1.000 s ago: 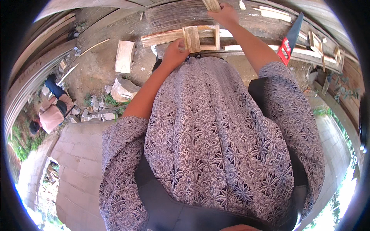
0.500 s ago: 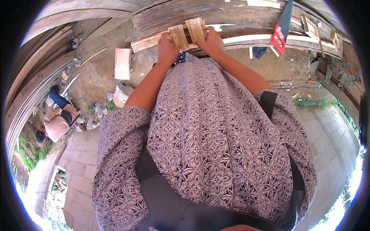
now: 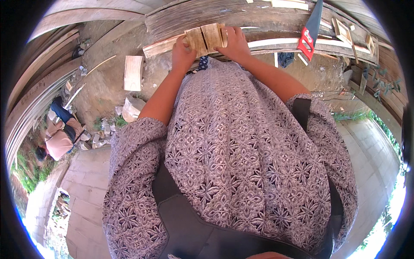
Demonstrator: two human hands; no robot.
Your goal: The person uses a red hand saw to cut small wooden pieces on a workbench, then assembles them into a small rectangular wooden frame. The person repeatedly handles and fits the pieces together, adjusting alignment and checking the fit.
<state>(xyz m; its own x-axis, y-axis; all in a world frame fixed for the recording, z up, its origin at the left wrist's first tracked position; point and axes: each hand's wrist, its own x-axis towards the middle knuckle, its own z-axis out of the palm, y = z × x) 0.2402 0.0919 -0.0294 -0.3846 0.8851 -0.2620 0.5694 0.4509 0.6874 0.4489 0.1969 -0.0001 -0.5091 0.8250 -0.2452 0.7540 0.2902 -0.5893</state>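
Observation:
Two short pale wood pieces stand side by side over the near edge of the workbench, with a thin dark gap between them. My left hand is closed on the outer edge of the left wood piece. Gripping the right wood piece by its outer side is my right hand. Both pieces are nearly upright, their long sides almost touching. The undersides of the pieces and some fingertips are hidden.
A red-handled handsaw lies on the bench to the right, near small wooden frames. A loose board and a pale stone block are on the ground at left. Another person is bent over at far left.
The two wood pieces have come together, closing most of the gap between them. My right hand has brought its piece left and slightly down, level with the other.

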